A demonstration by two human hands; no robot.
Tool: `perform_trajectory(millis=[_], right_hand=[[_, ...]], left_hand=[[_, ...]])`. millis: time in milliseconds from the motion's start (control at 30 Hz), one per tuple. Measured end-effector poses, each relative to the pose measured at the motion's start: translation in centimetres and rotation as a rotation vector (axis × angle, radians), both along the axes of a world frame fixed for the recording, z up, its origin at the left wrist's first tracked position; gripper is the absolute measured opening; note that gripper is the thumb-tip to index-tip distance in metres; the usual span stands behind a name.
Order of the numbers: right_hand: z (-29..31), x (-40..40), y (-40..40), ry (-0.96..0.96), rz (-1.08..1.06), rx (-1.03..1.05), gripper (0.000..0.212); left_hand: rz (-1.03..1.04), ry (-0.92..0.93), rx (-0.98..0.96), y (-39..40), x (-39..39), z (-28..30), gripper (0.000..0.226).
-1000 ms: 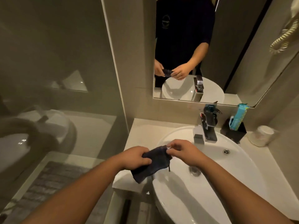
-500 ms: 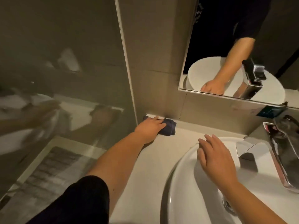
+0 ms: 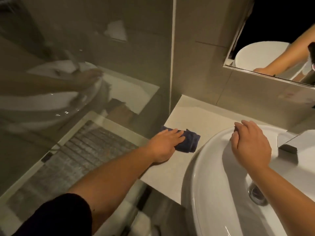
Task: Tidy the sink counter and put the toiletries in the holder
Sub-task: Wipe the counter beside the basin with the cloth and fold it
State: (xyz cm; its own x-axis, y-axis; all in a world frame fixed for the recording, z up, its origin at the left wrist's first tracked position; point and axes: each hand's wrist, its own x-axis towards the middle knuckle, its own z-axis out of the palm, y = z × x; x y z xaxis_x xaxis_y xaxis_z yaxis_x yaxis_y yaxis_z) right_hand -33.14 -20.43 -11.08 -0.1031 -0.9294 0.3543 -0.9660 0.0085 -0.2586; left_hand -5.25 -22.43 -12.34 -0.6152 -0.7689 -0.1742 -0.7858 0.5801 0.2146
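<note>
A folded dark blue cloth (image 3: 190, 142) lies on the pale counter (image 3: 201, 120) left of the white basin (image 3: 209, 184). My left hand (image 3: 165, 142) presses flat on the cloth, fingers stretched over it, near the counter's left edge. My right hand (image 3: 250, 143) rests over the basin's back rim with its fingers loosely curled and nothing visibly in it. No toiletries or holder appear in this view.
A glass shower panel (image 3: 85, 65) stands directly left of the counter. The mirror (image 3: 272, 48) hangs above at the right. The tap spout (image 3: 289, 145) juts over the basin at the far right, and the drain (image 3: 257, 195) sits below my right forearm.
My left hand has slid the cloth from the counter's back wall toward the front along the left edge. The right hand has stayed on the basin rim. The view has tilted further down.
</note>
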Motion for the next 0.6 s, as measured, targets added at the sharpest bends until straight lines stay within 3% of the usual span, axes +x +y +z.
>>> perform_trajectory(millis=[200,300,400,533,600], right_hand=[[1.1,-0.7,0.5,0.022,0.092,0.186,0.041],[2.2,-1.1,0.6,0.05,0.118,0.362,0.042],[2.6,-1.6,0.3,0.087,0.173,0.503,0.054],[2.2,-2.7,0.6,0.135,0.21,0.596,0.066],[2.3,-3.0,0.5,0.136,0.217,0.622,0.068]], left_hand=[[0.198,0.036,0.075,15.9,2.5,0.5,0.056],[0.366,0.18,0.193,20.0,1.8,0.6,0.053],[0.735,0.53,0.461,21.7,0.8,2.0,0.049],[1.25,1.246,0.833,21.9,-0.5,4.2,0.035],[1.364,1.528,0.97,20.7,-1.3,5.4,0.027]])
